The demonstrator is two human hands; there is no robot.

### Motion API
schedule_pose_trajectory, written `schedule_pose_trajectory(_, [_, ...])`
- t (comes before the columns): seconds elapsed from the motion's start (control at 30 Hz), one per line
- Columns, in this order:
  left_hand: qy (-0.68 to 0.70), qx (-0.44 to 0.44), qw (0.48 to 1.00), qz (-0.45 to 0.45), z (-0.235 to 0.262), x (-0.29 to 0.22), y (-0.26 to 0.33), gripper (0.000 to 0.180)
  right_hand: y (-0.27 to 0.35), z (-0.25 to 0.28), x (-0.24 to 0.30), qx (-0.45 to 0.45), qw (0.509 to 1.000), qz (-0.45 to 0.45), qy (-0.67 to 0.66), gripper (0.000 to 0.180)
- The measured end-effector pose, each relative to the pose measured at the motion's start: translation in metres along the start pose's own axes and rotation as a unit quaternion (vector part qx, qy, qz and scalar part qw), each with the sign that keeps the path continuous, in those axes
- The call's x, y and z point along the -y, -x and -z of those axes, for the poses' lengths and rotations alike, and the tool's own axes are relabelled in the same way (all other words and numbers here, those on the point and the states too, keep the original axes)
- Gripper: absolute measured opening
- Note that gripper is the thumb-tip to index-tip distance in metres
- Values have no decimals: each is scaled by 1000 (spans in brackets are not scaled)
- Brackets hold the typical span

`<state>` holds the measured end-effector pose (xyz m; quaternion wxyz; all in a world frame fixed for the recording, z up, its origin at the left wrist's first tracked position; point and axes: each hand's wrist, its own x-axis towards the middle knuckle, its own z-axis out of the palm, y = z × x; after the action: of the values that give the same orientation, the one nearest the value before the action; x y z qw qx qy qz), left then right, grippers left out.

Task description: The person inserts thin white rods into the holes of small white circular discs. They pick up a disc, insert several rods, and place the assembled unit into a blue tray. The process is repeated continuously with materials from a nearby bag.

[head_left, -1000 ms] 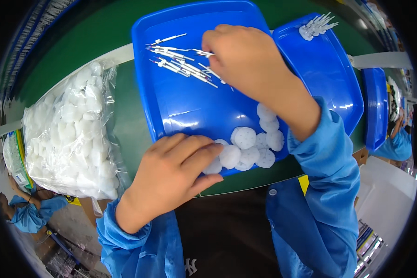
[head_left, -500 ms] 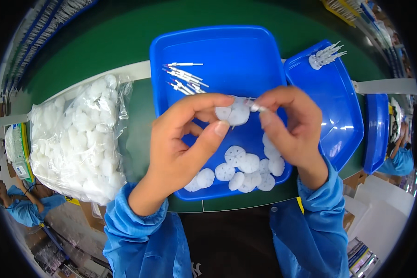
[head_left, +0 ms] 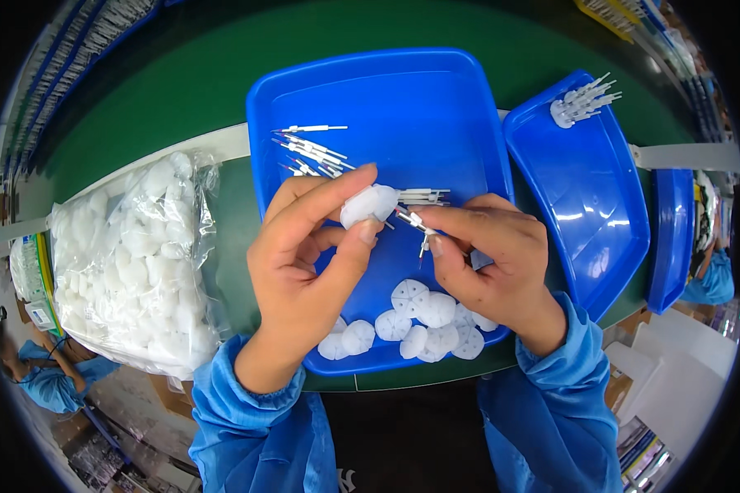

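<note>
Pinched between my left thumb and fingers is a round white disc [head_left: 370, 205], held tilted over the blue tray. Several thin white pin-like rods [head_left: 425, 196] stick out of its right side. My left hand [head_left: 300, 267] is closed on the disc's edge. Close to its right, my right hand [head_left: 501, 267] grips a few more slim white rods [head_left: 419, 230] between thumb and forefinger, with their ends near the disc. Loose white rods [head_left: 314, 154] lie at the tray's left. Several white discs with small holes [head_left: 436, 311] are piled at its near side.
The large blue tray [head_left: 386, 99] sits on a green table. A second blue tray [head_left: 600, 238] at right carries a rod-filled disc [head_left: 582, 103]. At left stands a clear bag of white discs [head_left: 136, 263]. Other people in blue [head_left: 57, 374] are at both sides.
The disc has turned, and its rods now show pointing right. My left hand has shifted left; my right hand has come lower, with the rods in its fingers now plainly visible.
</note>
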<state>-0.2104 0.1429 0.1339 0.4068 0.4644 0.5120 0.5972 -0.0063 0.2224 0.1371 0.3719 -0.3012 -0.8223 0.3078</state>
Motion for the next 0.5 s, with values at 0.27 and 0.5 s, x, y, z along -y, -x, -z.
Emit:
schedule_pose_trajectory(0.27, [-86,20,993,-79,1,8,-1,42,1,7,4,9,999,-36,5,30])
schedule_pose_trajectory(0.5, [-198,22,968,-150,0,6,-3,39,-5,6,12,41,995,-92,17,18])
